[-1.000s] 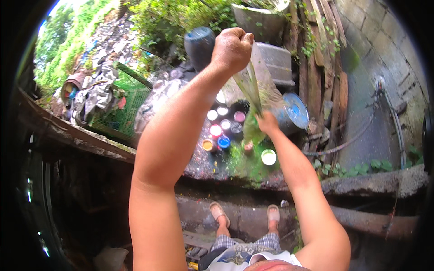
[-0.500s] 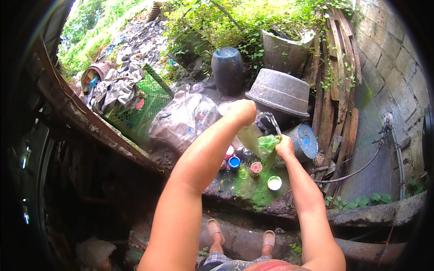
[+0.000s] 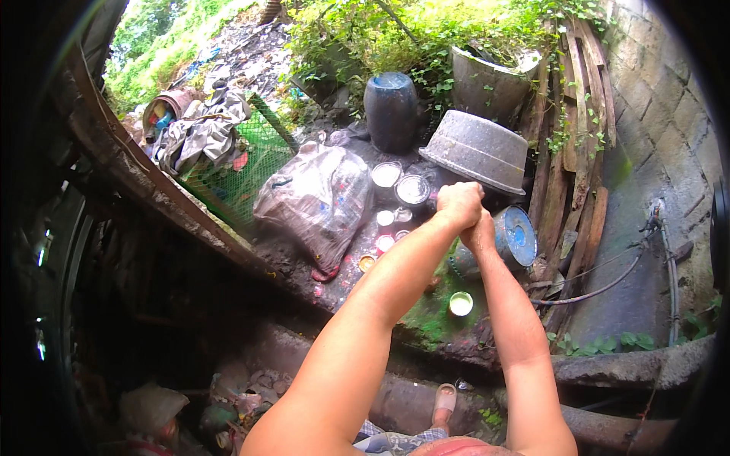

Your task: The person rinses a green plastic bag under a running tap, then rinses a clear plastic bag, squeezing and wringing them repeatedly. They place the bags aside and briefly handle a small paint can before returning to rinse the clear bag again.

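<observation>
My left hand [image 3: 461, 204] is a closed fist just below the grey tub. My right hand [image 3: 478, 232] is closed right against it, slightly lower and nearer to me. Whatever they hold is hidden by the fingers. To the right of my right hand lies a bucket [image 3: 515, 237] on its side, its blue round face turned to the right. A cup of pale green paint [image 3: 460, 304] stands on the green-stained ground below my hands. Past my left forearm are several small open containers, among them a white one [image 3: 385, 218] and an orange one [image 3: 366, 263].
The upturned grey tub [image 3: 475, 152] sits beyond my hands, with a dark blue drum [image 3: 391, 112] behind it. A bulging plastic sack [image 3: 315, 201] lies to the left. Planks [image 3: 574, 114] lean along the block wall, and a hose [image 3: 593, 292] curves at right.
My left hand has moved right and down, up against my right hand. The green, thin plastic-looking sheet between them is out of sight. Containers behind my left arm are uncovered.
</observation>
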Available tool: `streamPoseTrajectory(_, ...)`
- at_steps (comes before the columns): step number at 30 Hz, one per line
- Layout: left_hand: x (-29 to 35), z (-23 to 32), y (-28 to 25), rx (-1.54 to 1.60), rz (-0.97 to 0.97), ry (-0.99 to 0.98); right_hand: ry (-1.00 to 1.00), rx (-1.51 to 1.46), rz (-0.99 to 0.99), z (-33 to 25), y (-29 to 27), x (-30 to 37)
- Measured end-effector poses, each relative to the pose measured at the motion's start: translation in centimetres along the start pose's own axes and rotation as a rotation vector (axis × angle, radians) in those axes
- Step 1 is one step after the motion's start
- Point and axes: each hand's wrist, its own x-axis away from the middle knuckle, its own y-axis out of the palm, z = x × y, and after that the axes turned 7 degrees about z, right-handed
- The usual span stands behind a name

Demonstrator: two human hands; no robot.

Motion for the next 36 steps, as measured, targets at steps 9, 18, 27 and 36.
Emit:
streamPoseTrajectory(9,-2.5,6.2,-5.0,0.669,0.298,0.013,0.384,0.058,-0.078,-1.5,1.5,1.4)
streamPoseTrajectory(18,-5.6,8.5,-14.8,1.071,0.287,-0.108,0.401,0.186,-0.102,3.1,1.7,4.6)
streamPoseTrajectory(27,-1.9,0.8,-1.4,0.229,0.182,-0.123,0.077,0.192,-0.071,-0.2,-0.7,-2.0)
streamPoseTrajectory(36,-0.4,-1.7,1.7,0.277,0.109,0.013,0.181,-0.03,0.23,-1.9,-1.7,0.0)
